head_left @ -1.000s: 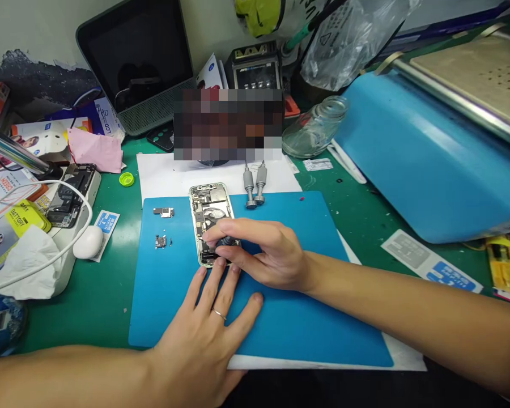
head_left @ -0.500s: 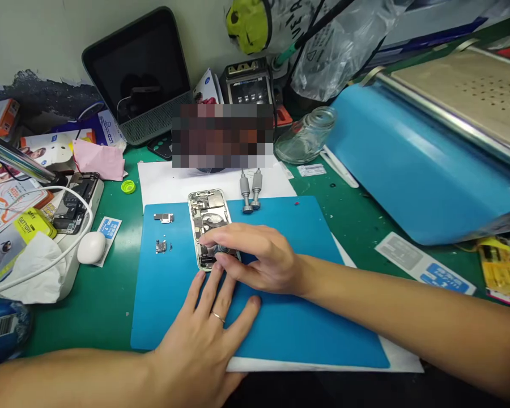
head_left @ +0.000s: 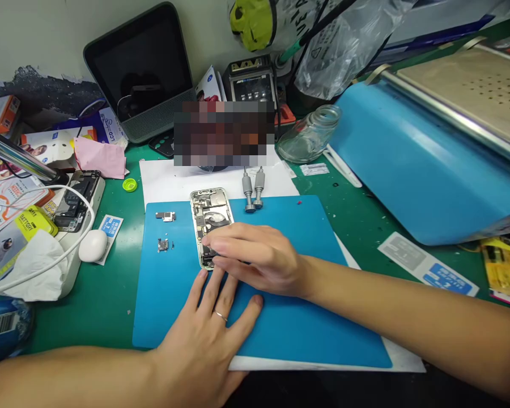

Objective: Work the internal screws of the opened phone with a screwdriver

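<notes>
An opened phone [head_left: 212,211] with bare inner parts lies on a blue mat [head_left: 306,328]. My left hand [head_left: 208,323] rests flat with spread fingers, its fingertips at the phone's lower edge. Above the phone's lower right, my right hand [head_left: 263,258] is closed, with thumb and fingers together around a small screwdriver. The fingers now hide it; its dark ringed end showed in the earlier views. Left of the phone lie a metal-coloured plate piece [head_left: 165,216], a small bracket-like part [head_left: 162,245] and tiny screws. Two grey screwdrivers [head_left: 254,190] lie beyond the mat's upper edge.
A glass jar [head_left: 308,136] lies tilted at the back, near white tweezers [head_left: 344,167]. A tablet-like screen [head_left: 140,73] stands at the rear left. A white cable [head_left: 91,209], white earbud case [head_left: 92,245] and boxes crowd the left. A blue sheet [head_left: 408,164] curves at right.
My right fingers have closed further over the screwdriver, so its end has gone from sight. My left hand and the phone stay in place; the camera view shifts slightly.
</notes>
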`<control>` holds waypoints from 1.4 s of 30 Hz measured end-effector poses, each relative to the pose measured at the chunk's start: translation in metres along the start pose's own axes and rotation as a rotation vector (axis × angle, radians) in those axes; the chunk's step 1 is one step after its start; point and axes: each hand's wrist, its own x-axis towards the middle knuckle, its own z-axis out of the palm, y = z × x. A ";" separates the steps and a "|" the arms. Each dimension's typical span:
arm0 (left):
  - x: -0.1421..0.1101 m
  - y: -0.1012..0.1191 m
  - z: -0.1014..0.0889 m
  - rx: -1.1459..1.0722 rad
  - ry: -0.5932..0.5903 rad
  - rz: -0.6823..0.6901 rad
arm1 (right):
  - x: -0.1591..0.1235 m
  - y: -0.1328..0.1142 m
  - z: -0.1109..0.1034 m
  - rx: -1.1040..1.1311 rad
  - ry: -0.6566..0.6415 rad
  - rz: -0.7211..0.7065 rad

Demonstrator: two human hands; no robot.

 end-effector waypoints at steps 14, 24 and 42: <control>0.001 0.002 0.002 0.003 0.011 -0.008 | -0.001 -0.001 -0.001 -0.020 0.004 0.011; 0.001 0.002 0.002 -0.011 0.038 -0.019 | 0.000 -0.001 -0.003 -0.084 0.024 -0.030; 0.002 0.003 0.002 -0.010 0.034 -0.025 | 0.000 -0.002 -0.001 -0.006 0.024 0.041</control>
